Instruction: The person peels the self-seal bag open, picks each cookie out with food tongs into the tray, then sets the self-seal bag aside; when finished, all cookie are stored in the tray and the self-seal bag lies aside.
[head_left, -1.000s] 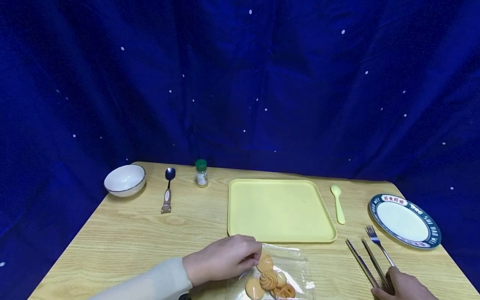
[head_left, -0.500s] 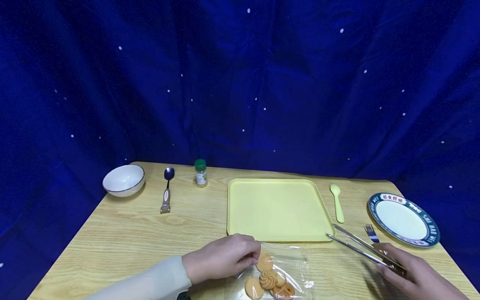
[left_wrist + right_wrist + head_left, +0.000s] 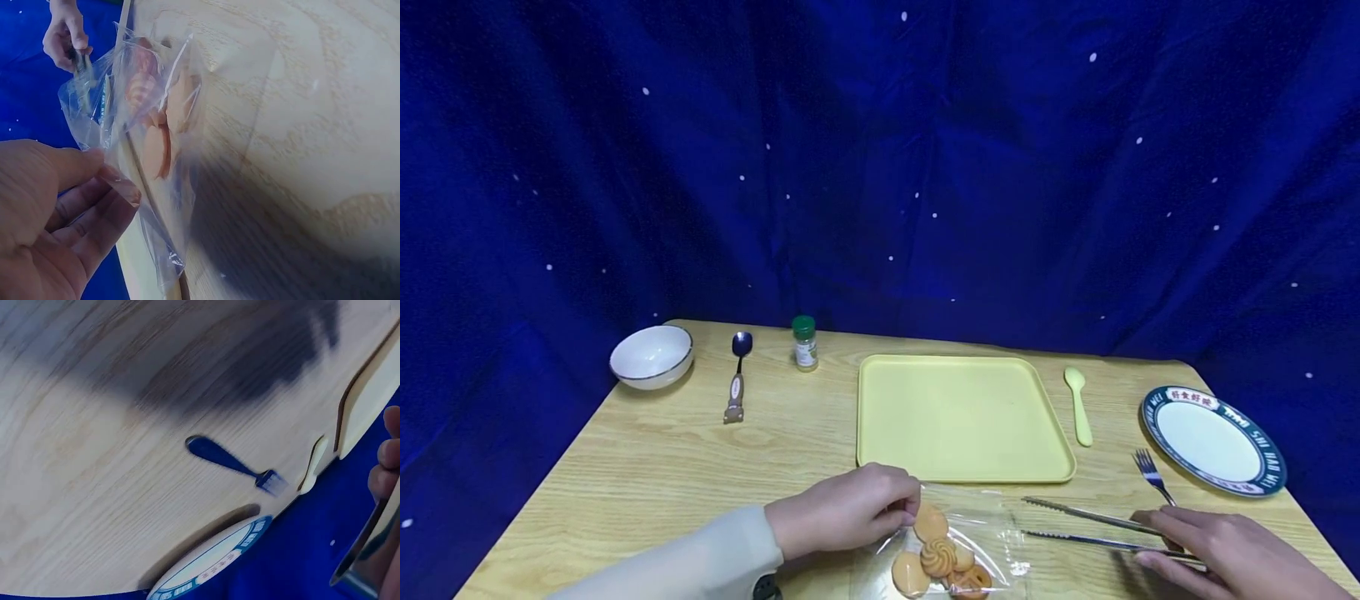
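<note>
1. Blue curtain (image 3: 880,183) behind, wooden table (image 3: 700,483) in front!
2. Left hand (image 3: 850,510) pinches the clear bag (image 3: 991,533) by its edge, cookies (image 3: 937,557) inside, near the yellow tray (image 3: 962,421).
3. Right hand (image 3: 1232,546) grips the tongs (image 3: 1093,516), arms apart, tips near the bag.

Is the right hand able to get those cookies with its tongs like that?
Probably not straight away: the right hand holds tongs pointed toward the cookies, but the tips don't reach them, and a clear plastic bag surrounds them. I can't tell whether it's open.
</note>
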The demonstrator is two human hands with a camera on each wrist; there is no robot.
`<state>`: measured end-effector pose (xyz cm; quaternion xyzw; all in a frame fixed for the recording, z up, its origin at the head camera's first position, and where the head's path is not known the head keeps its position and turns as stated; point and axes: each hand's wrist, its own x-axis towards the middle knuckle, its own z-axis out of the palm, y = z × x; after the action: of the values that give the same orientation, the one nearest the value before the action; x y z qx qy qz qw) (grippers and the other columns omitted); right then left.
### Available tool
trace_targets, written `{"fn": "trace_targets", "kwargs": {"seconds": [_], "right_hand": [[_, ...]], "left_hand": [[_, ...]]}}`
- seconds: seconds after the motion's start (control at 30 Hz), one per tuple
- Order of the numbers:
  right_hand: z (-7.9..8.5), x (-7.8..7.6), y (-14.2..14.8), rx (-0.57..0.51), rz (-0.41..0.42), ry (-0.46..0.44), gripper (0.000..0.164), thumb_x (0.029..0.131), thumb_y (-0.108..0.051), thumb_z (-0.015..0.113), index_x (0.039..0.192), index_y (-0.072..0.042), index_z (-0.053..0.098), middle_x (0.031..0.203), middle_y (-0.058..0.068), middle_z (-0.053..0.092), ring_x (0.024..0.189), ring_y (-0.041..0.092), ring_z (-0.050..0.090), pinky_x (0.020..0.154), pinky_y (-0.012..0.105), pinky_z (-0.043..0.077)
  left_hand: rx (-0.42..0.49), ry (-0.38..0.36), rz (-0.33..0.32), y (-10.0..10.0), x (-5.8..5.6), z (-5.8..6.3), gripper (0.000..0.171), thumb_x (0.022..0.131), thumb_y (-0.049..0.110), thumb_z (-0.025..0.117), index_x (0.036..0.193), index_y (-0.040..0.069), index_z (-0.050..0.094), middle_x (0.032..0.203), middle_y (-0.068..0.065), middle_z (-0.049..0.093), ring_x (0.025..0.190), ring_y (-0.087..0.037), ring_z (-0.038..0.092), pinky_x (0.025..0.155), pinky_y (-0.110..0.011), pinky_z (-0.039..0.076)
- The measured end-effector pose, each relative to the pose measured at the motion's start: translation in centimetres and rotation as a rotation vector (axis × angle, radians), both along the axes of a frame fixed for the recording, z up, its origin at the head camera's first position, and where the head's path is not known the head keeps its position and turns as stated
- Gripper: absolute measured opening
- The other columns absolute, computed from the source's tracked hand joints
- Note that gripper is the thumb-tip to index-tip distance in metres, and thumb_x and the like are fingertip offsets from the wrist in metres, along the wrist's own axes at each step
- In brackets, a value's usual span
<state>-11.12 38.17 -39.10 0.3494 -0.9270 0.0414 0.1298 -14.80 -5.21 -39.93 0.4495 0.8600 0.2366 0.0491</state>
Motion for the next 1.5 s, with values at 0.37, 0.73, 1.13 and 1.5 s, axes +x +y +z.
{"fn": "trace_targets", "kwargs": {"seconds": [0.37, 0.73, 1.13, 1.5], "right_hand": [[0.2, -0.8, -4.0, 0.009, 0.174, -0.133, 0.022, 0.087, -0.037, 0.071, 0.104, -0.039, 0.058, 0.082, -0.034, 0.045, 0.068, -0.016, 0.041, 0.059, 0.003, 0.026], [0.6, -2.1, -8.3, 0.043, 0.280, -0.177, 0.014, 0.090, -0.045, 0.064, 0.091, -0.035, 0.055, 0.071, -0.031, 0.032, 0.056, -0.015, 0.028, 0.051, 0.003, 0.015], [0.9, -2.3, -9.6, 0.090, 0.298, -0.184, 0.018, 0.091, -0.049, 0.060, 0.085, -0.034, 0.053, 0.068, -0.029, 0.033, 0.053, -0.013, 0.027, 0.049, 0.006, 0.018], [0.7, -2.2, -9.6, 0.042, 0.356, -0.177, 0.019, 0.092, -0.040, 0.063, 0.081, -0.034, 0.049, 0.070, -0.030, 0.036, 0.057, -0.015, 0.032, 0.052, 0.004, 0.024]], "left_hand": [[0.011, -0.009, -0.016, 0.1, -0.3, -0.2, 0.015, 0.094, 0.016, 0.060, 0.081, 0.021, 0.056, 0.078, 0.014, 0.052, 0.069, 0.005, 0.045, 0.061, -0.009, 0.039], [0.022, 0.006, -0.030, 0.1, -0.4, -0.1, 0.015, 0.094, 0.016, 0.060, 0.081, 0.020, 0.056, 0.077, 0.014, 0.051, 0.069, 0.005, 0.044, 0.061, -0.008, 0.038], [0.004, -0.005, -0.027, 0.1, -0.2, 0.1, 0.016, 0.095, 0.016, 0.060, 0.081, 0.021, 0.055, 0.077, 0.014, 0.050, 0.068, 0.005, 0.043, 0.059, -0.008, 0.038], [0.001, -0.001, -0.022, 0.1, -0.3, 0.1, 0.016, 0.095, 0.016, 0.059, 0.080, 0.021, 0.055, 0.077, 0.014, 0.050, 0.068, 0.005, 0.043, 0.060, -0.008, 0.037]]}}
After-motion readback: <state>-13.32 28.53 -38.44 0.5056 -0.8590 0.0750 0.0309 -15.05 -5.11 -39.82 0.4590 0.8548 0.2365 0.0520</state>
